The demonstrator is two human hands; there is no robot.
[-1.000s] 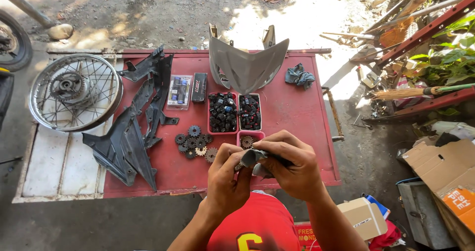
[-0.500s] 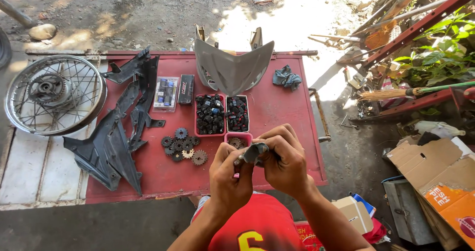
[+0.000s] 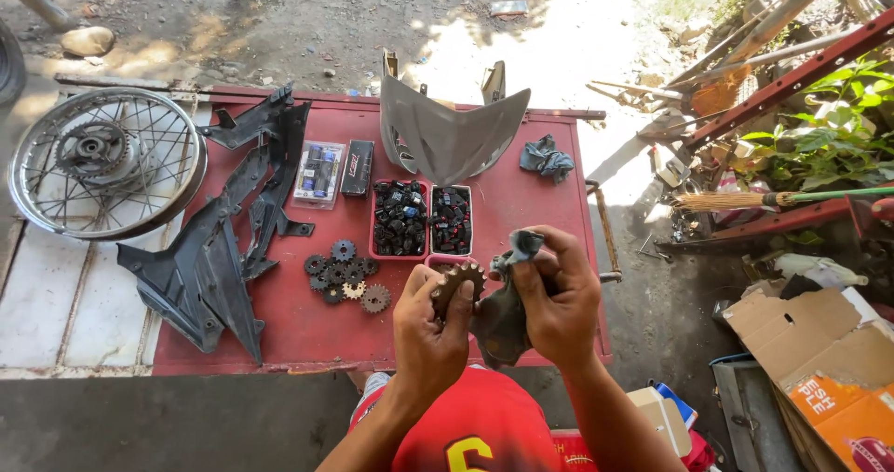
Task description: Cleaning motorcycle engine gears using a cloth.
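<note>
My left hand grips a small toothed sprocket by its edge, held up over the near edge of the red table. My right hand clutches a dark grey rag pressed against the sprocket. A cluster of several more small sprockets lies on the table just left of my hands. Beyond them stands a red divided tray filled with small black parts.
Black plastic fairing panels lie at the table's left, a grey front cowl at the back, a blue-grey rag at back right. A spoked wheel rests left of the table. Cardboard boxes and a broom are on the right.
My hands have turned the sprocket so its teeth now show above my left fingers, and the rag hangs lower from my right hand. The view shifted slightly.
</note>
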